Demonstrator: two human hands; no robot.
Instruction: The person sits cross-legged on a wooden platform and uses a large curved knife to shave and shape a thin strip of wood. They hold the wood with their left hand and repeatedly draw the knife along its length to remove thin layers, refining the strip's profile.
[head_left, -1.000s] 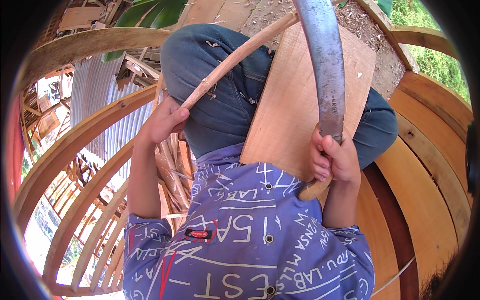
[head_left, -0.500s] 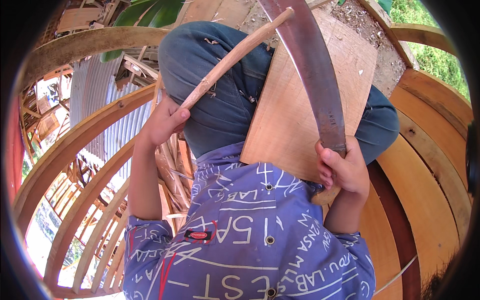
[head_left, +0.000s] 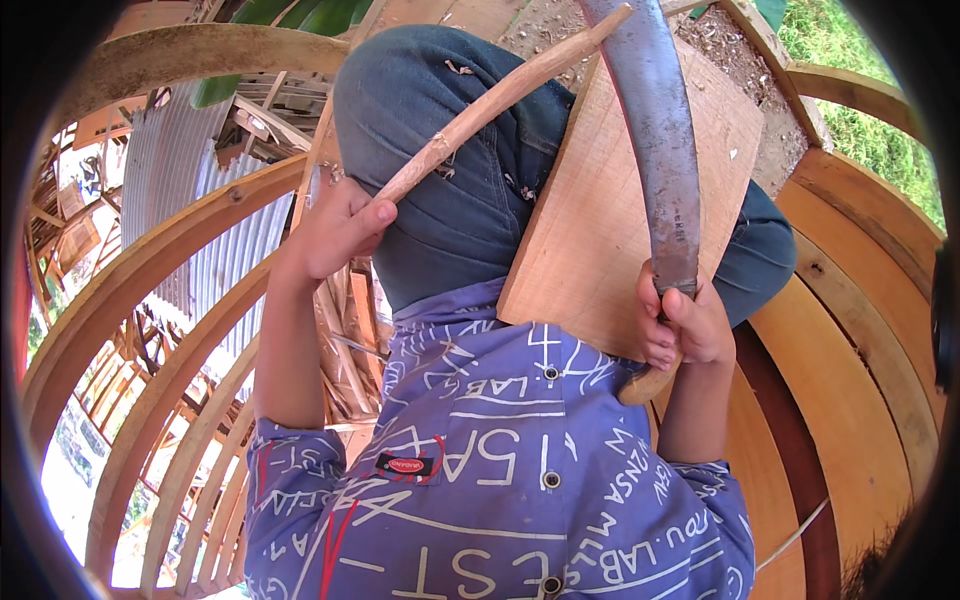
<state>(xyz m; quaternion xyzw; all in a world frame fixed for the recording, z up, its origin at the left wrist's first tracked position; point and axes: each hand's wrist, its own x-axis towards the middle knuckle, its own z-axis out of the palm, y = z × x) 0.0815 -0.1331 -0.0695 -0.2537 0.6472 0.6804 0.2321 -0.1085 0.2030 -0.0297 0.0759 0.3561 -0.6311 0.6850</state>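
A peeled wooden stick (head_left: 480,115) slants up and to the right from my left hand (head_left: 345,225), which is closed round its lower end. My right hand (head_left: 685,320) grips the wooden handle (head_left: 648,384) of a machete (head_left: 655,140) with a long, curved, dark steel blade. The blade points upward, and the stick's far tip meets or overlaps it near the top of the view; whether they touch I cannot tell. Under the blade a flat wooden board (head_left: 590,220) lies tilted across my lap, on my blue trousers (head_left: 440,220).
Curved-looking wooden rails (head_left: 150,300) stand on my left, with corrugated metal sheets (head_left: 190,180) and timber beyond. Wooden planks (head_left: 850,320) form the surface on my right. Shavings litter the ground (head_left: 560,30) ahead, and grass (head_left: 850,50) grows at the far right.
The stick, my left hand and the upper blade have shifted slightly to the right. The blade has turned, its face now looking lighter. Both grips stay the same.
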